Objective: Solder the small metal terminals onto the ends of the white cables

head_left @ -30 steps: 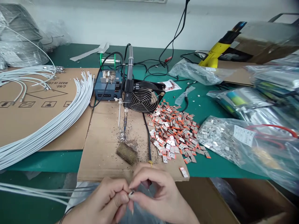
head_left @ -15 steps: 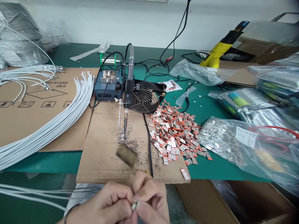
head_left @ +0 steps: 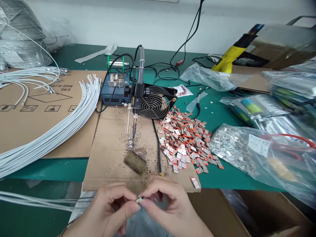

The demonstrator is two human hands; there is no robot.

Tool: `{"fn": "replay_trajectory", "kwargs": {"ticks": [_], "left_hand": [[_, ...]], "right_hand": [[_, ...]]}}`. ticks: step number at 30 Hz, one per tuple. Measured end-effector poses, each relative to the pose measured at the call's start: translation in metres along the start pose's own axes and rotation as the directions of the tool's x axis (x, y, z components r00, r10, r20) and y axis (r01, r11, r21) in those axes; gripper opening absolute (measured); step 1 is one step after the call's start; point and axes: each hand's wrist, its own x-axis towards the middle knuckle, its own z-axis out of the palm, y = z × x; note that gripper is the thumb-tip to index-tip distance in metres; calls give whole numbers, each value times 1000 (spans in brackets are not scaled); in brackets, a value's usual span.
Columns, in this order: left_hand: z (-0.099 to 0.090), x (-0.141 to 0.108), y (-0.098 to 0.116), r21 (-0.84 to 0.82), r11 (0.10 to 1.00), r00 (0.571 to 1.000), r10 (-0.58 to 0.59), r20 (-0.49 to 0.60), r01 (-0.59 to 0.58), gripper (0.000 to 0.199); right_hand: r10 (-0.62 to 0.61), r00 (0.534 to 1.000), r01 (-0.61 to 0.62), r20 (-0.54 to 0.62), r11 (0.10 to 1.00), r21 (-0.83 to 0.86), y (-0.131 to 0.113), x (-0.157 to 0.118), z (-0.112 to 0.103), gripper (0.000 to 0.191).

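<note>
My left hand [head_left: 112,209] and my right hand [head_left: 170,205] meet at the front edge of the cardboard. Thumb and forefinger of each are pinched on a small pale piece [head_left: 139,199] with a dark end, too small to name surely. Several white cables [head_left: 37,200] come in from the left and pass behind my left wrist. Beyond my hands lies a brown sponge [head_left: 135,162]. Above it a soldering iron [head_left: 139,89] hangs tip down in its stand. To the right spreads a heap of small metal USB connector pieces with orange parts [head_left: 182,138].
A blue soldering station [head_left: 115,93], a solder spool [head_left: 117,63] and a black fan [head_left: 158,103] stand behind. A bundle of white cables [head_left: 61,126] curves along the left. Bags of metal parts [head_left: 232,148] and a yellow heat gun [head_left: 227,57] are at right. An open carton [head_left: 217,210] sits below.
My hands have spread a little apart, with the wrists further out and the fingertips slightly higher. The small pale piece stays between them. The camera view has shifted slightly.
</note>
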Motion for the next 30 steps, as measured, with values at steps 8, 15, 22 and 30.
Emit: {"fn": "replay_trajectory", "kwargs": {"ticks": [8,15,22,30], "left_hand": [[7,4,-8,-113,993,999,-40,15,42,53],[-1,1,-4,-85,994,962,42,-271,-67,42],[-9,2,-1,-46,987,925,127,-358,-154,14],[-41,15,3,150,968,935,236,-264,-202,16]], "right_hand": [[-59,906,198,-418,934,297,14,-7,38,13],[-62,931,-150,-360,832,-533,10,-48,-60,12],[86,933,-345,-351,495,-797,34,-59,-87,22],[-81,957,-167,-277,627,-761,26,-41,-87,15]]}}
